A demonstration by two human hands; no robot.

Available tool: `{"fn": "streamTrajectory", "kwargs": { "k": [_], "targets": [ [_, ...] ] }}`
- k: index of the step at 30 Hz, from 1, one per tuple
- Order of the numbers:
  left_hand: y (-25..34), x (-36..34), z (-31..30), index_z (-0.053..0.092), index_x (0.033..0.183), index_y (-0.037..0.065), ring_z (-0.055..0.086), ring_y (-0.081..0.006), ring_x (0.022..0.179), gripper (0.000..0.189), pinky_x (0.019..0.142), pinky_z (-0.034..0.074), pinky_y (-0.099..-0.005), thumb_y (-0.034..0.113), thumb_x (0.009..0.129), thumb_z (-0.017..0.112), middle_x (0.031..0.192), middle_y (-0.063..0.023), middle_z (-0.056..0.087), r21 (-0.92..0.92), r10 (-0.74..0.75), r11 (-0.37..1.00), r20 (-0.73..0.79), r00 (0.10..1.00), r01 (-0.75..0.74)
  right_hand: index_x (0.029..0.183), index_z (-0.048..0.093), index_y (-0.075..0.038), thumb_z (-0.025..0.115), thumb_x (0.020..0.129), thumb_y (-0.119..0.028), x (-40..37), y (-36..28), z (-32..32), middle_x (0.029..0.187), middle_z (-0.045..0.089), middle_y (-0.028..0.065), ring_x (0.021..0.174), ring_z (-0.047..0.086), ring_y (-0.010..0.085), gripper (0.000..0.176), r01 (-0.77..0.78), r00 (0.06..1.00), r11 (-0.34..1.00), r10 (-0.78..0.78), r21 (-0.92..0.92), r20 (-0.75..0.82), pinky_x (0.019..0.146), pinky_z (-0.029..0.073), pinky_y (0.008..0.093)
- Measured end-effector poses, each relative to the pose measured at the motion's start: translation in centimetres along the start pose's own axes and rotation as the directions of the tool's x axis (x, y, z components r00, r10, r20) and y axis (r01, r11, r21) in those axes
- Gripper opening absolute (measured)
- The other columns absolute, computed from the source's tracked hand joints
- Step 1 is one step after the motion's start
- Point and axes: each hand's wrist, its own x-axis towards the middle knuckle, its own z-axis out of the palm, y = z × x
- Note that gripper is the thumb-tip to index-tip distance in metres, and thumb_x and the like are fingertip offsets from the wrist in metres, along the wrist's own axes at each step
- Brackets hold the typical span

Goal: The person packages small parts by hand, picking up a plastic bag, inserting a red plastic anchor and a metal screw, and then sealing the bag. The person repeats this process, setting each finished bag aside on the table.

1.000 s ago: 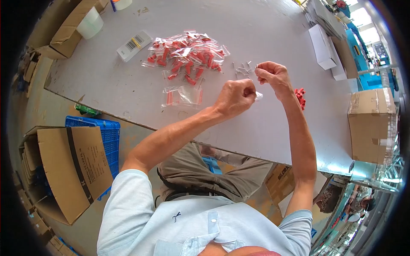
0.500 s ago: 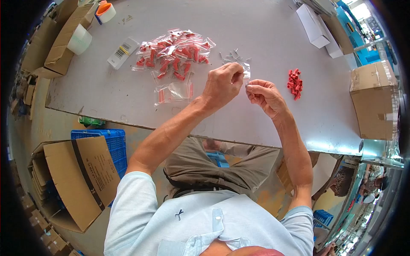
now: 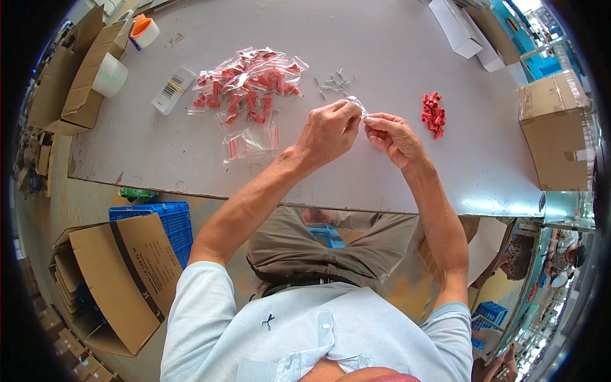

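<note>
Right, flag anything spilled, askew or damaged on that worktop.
Nothing looks clearly damaged. The small metal pins lie scattered at mixed angles, untidier than the heap of red pieces, though they don't look like a spill.

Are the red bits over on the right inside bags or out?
Out: those red bits lie loose on the table, with no bag around them.

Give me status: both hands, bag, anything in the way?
Left hand gripping small clear bag. Right hand pinched at its edge; held item, if any, indiscernible. Loose metal pins just beyond, not between hands.
</note>
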Motion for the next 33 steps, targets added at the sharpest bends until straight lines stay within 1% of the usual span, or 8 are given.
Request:
{"fn": "streamTrajectory", "kwargs": {
  "k": [11, 17, 20, 22, 25, 29, 31, 33],
  "targets": [
    [0.3, -0.1, 0.4, 0.069, 0.096, 0.002, 0.074, -0.0190, 0.075, 0.010, 0.064, 0.061, -0.0314, -0.001, 0.089, 0.075, 0.090, -0.0103, 0.074, -0.027, -0.035, 0.999, 0.022, 0.999, 0.035, 0.103, 0.069, 0.003, 0.074, 0.095, -0.007, -0.1, 1.2, 1.0, 0.089, 0.073, 0.0112, 0.074, 0.073, 0.0120, 0.014, 0.111, 0.988, 0.993, -0.106, 0.039, -0.113, 0.069, 0.066, 0.0232],
    [0.7, 0.2, 0.5, 0.072, 0.094, 0.001, 0.073, -0.0125, 0.076, 0.005, 0.067, 0.060, -0.0278, 0.001, 0.089, 0.075, 0.083, -0.0087, 0.075, -0.202, -0.271, 0.941, 0.028, 0.962, 0.271, 0.102, 0.068, 0.002, 0.075, 0.096, -0.010, 0.1, 1.7, 1.8, 0.090, 0.072, 0.0094, 0.073, 0.072, 0.0125, 0.015, 0.183, 0.968, 0.983, -0.181, 0.001, -0.175, 0.065, 0.065, 0.0235],
    [0.5, 0.2, 0.5, 0.073, 0.096, -0.001, 0.072, -0.0103, 0.077, 0.008, 0.068, 0.060, -0.0267, 0.001, 0.089, 0.075, 0.083, -0.0077, 0.076, -0.232, -0.334, 0.912, 0.055, 0.941, 0.337, 0.099, 0.068, 0.001, 0.076, 0.096, -0.012, 0.0, 1.8, 2.7, 0.088, 0.072, 0.0091, 0.071, 0.070, 0.0118, 0.016, 0.254, 0.933, 0.960, -0.276, -0.121, -0.230, 0.062, 0.065, 0.0243],
    [0.6, 0.2, 0.4, 0.073, 0.097, -0.001, 0.072, -0.0100, 0.077, 0.008, 0.069, 0.060, -0.0264, 0.002, 0.090, 0.074, 0.084, -0.0073, 0.076, -0.192, -0.372, 0.904, 0.088, 0.924, 0.382, 0.098, 0.067, 0.000, 0.076, 0.096, -0.013, -0.1, 1.9, 3.3, 0.086, 0.072, 0.0092, 0.069, 0.069, 0.0110, 0.016, 0.382, 0.866, 0.864, -0.459, -0.329, -0.200, 0.057, 0.063, 0.0254],
    [0.7, 0.3, 0.4, 0.073, 0.096, -0.001, 0.072, -0.0099, 0.078, 0.007, 0.069, 0.060, -0.0261, 0.004, 0.091, 0.073, 0.084, -0.0081, 0.076, -0.254, -0.400, 0.876, 0.088, 0.912, 0.409, 0.099, 0.067, 0.000, 0.076, 0.096, -0.012, 0.1, 1.9, 4.2, 0.084, 0.071, 0.0087, 0.068, 0.068, 0.0109, 0.015, 0.376, 0.812, 0.742, -0.552, -0.555, -0.189, 0.053, 0.060, 0.0259],
    [0.2, 0.6, -0.1, 0.072, 0.096, -0.002, 0.072, -0.0107, 0.076, 0.010, 0.067, 0.060, -0.0260, 0.007, 0.091, 0.074, 0.084, -0.0081, 0.075, -0.372, -0.490, 0.776, 0.152, 0.858, 0.509, 0.103, 0.067, 0.000, 0.073, 0.098, -0.014, 0.5, 1.9, 4.1, 0.083, 0.071, 0.0084, 0.067, 0.068, 0.0116, 0.016, 0.396, 0.815, 0.734, -0.558, -0.551, -0.158, 0.053, 0.060, 0.0269],
    [0.3, 0.8, -0.6, 0.071, 0.097, -0.002, 0.070, -0.0120, 0.073, 0.013, 0.065, 0.060, -0.0262, 0.008, 0.092, 0.074, 0.084, -0.0078, 0.073, -0.516, -0.576, 0.593, 0.264, 0.773, 0.618, 0.109, 0.067, 0.001, 0.071, 0.100, -0.017, 0.2, 1.5, 3.6, 0.084, 0.071, 0.0087, 0.068, 0.068, 0.0125, 0.020, 0.391, 0.876, 0.884, -0.442, -0.256, -0.191, 0.056, 0.062, 0.0282],
    [0.1, 0.8, -0.6, 0.070, 0.098, -0.003, 0.070, -0.0124, 0.072, 0.013, 0.064, 0.060, -0.0263, 0.009, 0.092, 0.074, 0.084, -0.0079, 0.073, -0.542, -0.571, 0.573, 0.275, 0.774, 0.615, 0.112, 0.067, 0.001, 0.070, 0.101, -0.018, -0.3, 1.3, 2.9, 0.084, 0.071, 0.0087, 0.069, 0.069, 0.0130, 0.023, 0.390, 0.880, 0.882, -0.441, -0.263, -0.177, 0.058, 0.062, 0.0287]
  ]
}}
